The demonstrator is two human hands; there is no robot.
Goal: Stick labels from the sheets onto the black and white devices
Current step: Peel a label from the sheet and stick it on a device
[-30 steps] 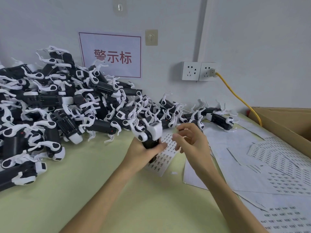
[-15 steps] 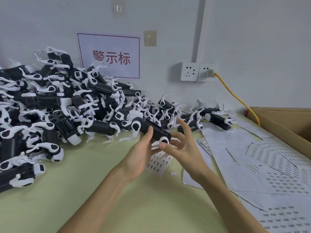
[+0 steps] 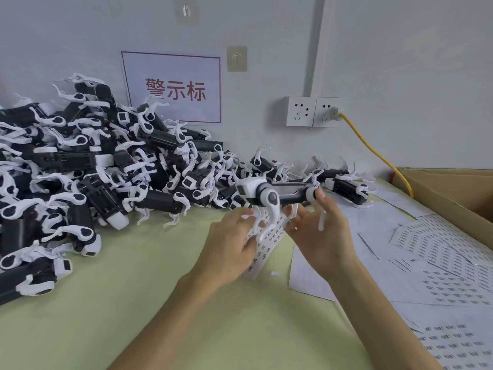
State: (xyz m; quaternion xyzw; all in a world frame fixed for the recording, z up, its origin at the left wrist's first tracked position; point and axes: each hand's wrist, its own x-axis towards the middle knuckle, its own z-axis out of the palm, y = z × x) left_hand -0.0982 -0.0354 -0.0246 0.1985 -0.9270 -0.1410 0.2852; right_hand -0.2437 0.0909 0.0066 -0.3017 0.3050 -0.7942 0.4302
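right hand (image 3: 320, 233): fingers spread nearly straight, one tip touching the device (image 3: 282, 193) at its right end
left hand (image 3: 229, 244): fingers among the white legs (blurred, so the grip is unclear)
device: level between both hands, above the label sheet (image 3: 257, 263)
pile (image 3: 80, 169): more devices heaped at left

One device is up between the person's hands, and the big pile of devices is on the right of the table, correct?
Not quite. The head view shows the pile of devices on the left of the table; the label sheets lie on the right. One device is indeed up between the left hand and right hand.
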